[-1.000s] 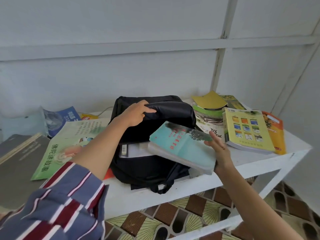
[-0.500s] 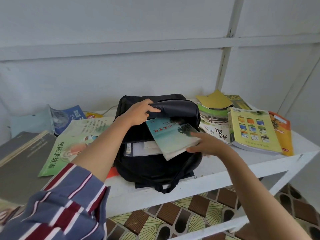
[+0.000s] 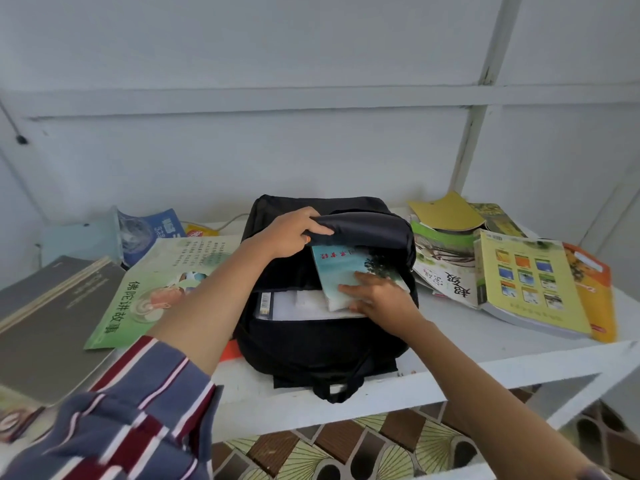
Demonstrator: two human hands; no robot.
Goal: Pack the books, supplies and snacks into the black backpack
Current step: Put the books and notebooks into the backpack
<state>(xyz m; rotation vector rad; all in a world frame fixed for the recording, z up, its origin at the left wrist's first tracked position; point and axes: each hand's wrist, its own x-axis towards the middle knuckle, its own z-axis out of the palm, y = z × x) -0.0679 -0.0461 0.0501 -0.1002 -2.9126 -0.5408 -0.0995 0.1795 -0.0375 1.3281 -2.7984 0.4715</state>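
Observation:
The black backpack [image 3: 311, 344] lies on the white table [image 3: 485, 355] with its mouth facing me. My left hand [image 3: 291, 233] grips the upper flap and holds it lifted. A teal book [image 3: 341, 268] with red characters sits halfway inside the opening, on top of white books in the bag. My right hand [image 3: 377, 296] lies on the book's near end, fingers straight along its cover and pressing on it.
Left of the bag lie a green picture book [image 3: 156, 289], a grey book [image 3: 48, 323], a blue packet [image 3: 152, 230] and a yellow snack pack [image 3: 199, 233]. To the right are a white-green book [image 3: 446, 268], a yellow-green book [image 3: 526, 282], an orange book [image 3: 592, 289] and a yellow folder [image 3: 446, 213].
The teal book has gone from outside the bag, held at the table's front, to deep in the opening. My right hand shifted from its far edge onto its cover. My left hand keeps the flap up.

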